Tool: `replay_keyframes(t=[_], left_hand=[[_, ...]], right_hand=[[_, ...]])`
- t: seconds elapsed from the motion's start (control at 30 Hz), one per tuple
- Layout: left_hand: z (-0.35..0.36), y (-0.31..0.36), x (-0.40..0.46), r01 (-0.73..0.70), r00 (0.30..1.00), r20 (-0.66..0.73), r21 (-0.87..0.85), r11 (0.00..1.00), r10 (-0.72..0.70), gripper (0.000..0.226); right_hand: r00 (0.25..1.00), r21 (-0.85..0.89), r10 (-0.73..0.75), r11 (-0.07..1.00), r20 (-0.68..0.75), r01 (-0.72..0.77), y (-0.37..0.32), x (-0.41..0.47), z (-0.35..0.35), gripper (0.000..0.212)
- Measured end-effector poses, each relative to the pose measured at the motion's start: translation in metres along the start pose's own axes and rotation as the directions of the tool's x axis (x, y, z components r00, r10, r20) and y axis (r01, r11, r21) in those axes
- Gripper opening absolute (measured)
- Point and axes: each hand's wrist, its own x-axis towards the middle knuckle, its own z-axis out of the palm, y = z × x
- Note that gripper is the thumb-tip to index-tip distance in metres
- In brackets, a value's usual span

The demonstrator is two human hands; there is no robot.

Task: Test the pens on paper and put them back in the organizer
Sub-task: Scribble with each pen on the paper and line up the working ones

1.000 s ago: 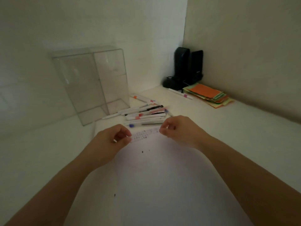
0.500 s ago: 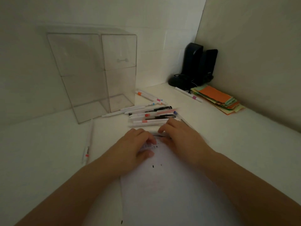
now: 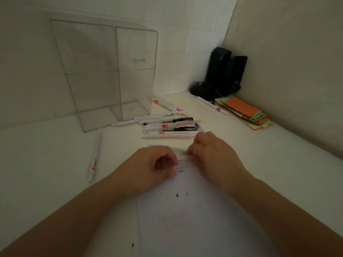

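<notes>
Two bare forearms enter from the lower corners of the frame, one from the lower left and one from the lower right, and narrow toward the middle. No sleeve, cuff or fabric covers either forearm anywhere in view. The left hand and the right hand are both bare: no glove, ring, watch, bracelet or band shows on the fingers or wrists. The wrists taper smoothly into the hands. Dim light and some blur soften the fingertips, so nails and fine detail of the knuckles cannot be made out.
</notes>
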Motion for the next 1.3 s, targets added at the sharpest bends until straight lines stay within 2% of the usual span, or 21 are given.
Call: replay_keyframes(t=[0.03, 0.07, 0.1, 0.13, 0.17, 0.2, 0.23, 0.27, 0.37, 0.47, 0.5, 0.6, 0.67, 0.9, 1.03, 1.1, 1.2, 1.27, 1.3], left_hand=[[-0.001, -0.001, 0.0, 0.028, 0.999, -0.021, -0.043, 0.999, -0.028, 0.022], [-0.001, -0.001, 0.001, 0.051, 0.998, -0.033, -0.068, 0.996, -0.053, 0.019], [-0.001, -0.002, 0.001, 0.072, 0.997, -0.033, -0.083, 0.994, -0.075, 0.016], [0.0, -0.002, 0.002, 0.091, 0.995, -0.032, -0.099, 0.991, -0.095, 0.013], [0.001, -0.001, 0.003, 0.109, 0.993, -0.029, -0.109, 0.988, -0.112, 0.01], [0.001, 0.0, 0.003, 0.121, 0.992, -0.027, -0.107, 0.987, -0.124, 0.009], [0.002, -0.001, 0.004, 0.119, 0.992, -0.03, -0.1, 0.988, -0.123, 0.011], [0.003, -0.003, 0.004, 0.11, 0.993, -0.037, -0.096, 0.989, -0.114, 0.011], [0.003, -0.003, 0.004, 0.032, 0.997, -0.073, -0.034, 0.999, -0.034, 0.006], [0.007, -0.004, 0.005, -0.082, 0.997, -0.004, 0.148, 0.986, 0.083, 0.039], [0.009, -0.004, 0.005, -0.097, 0.995, 0.013, 0.191, 0.977, 0.096, 0.042], [0.009, -0.004, 0.003, -0.117, 0.993, 0.008, 0.259, 0.959, 0.12, 0.019], [0.008, -0.002, 0.002, -0.127, 0.991, 0.01, 0.304, 0.944, 0.13, 0.018], [0.007, 0.006, 0.001, -0.16, 0.985, -0.007, 0.301, 0.94, 0.17, 0.024], [0.006, 0.002, 0.003, -0.143, 0.985, -0.052, 0.275, 0.951, 0.163, 0.029], [0.005, 0.003, 0.002, -0.117, 0.986, -0.089, 0.233, 0.965, 0.141, 0.031], [0.001, 0.002, 0.003, 0.048, 0.974, -0.223, 0.093, 0.995, -0.026, 0.031], [-0.002, -0.003, 0.005, 0.12, 0.952, -0.288, 0.033, 0.992, -0.105, 0.02], [-0.002, -0.006, 0.006, 0.13, 0.951, -0.289, 0.054, 0.99, -0.109, 0.015]], right_hand=[[0.988, 0.166, 0.149, 0.976, -0.045, -0.14, 0.002, 0.001, -0.005, 0.016], [0.944, 0.379, 0.324, 0.882, -0.056, -0.28, 0.003, 0.003, -0.011, 0.013], [0.884, 0.645, 0.467, 0.677, -0.004, -0.355, 0.005, 0.004, -0.016, 0.01], [0.837, 0.87, 0.538, 0.361, 0.099, -0.335, 0.006, 0.005, -0.02, 0.01], [0.823, 0.957, 0.526, 0.055, 0.214, -0.284, 0.004, 0.005, -0.021, 0.013], [0.834, 0.956, 0.468, -0.162, 0.292, -0.243, 0.002, 0.004, -0.018, 0.016], [0.844, 0.934, 0.417, -0.258, 0.337, -0.245, -0.002, 0.001, -0.012, 0.016], [0.848, 0.921, 0.386, -0.283, 0.364, -0.267, -0.006, -0.001, -0.006, 0.016], [0.879, 0.935, 0.343, -0.245, 0.333, -0.259, -0.009, -0.002, 0.006, 0.018], [0.928, 0.959, 0.276, -0.205, 0.249, -0.197, -0.01, -0.001, 0.01, 0.008], [0.938, 0.964, 0.258, -0.19, 0.232, -0.186, -0.01, -0.001, 0.011, 0.005], [0.965, 0.982, 0.194, -0.106, 0.177, -0.159, -0.011, -0.004, 0.013, 0.016], [0.973, 0.988, 0.175, -0.072, 0.15, -0.139, -0.012, -0.005, 0.012, 0.017], [0.982, 0.987, 0.147, -0.126, 0.117, -0.099, -0.012, -0.007, 0.009, 0.012], [0.98, 0.987, 0.154, -0.121, 0.125, -0.107, -0.013, -0.007, 0.008, 0.013], [0.974, 0.982, 0.183, -0.154, 0.135, -0.107, -0.013, -0.005, 0.008, 0.011], [0.918, 0.968, 0.346, -0.219, 0.193, -0.121, -0.004, -0.004, 0.011, 0.018], [0.86, 0.971, 0.458, -0.178, 0.225, -0.159, 0.003, -0.004, 0.012, 0.03], [0.84, 0.973, 0.491, -0.107, 0.231, -0.205, 0.004, -0.003, 0.012, 0.029]])
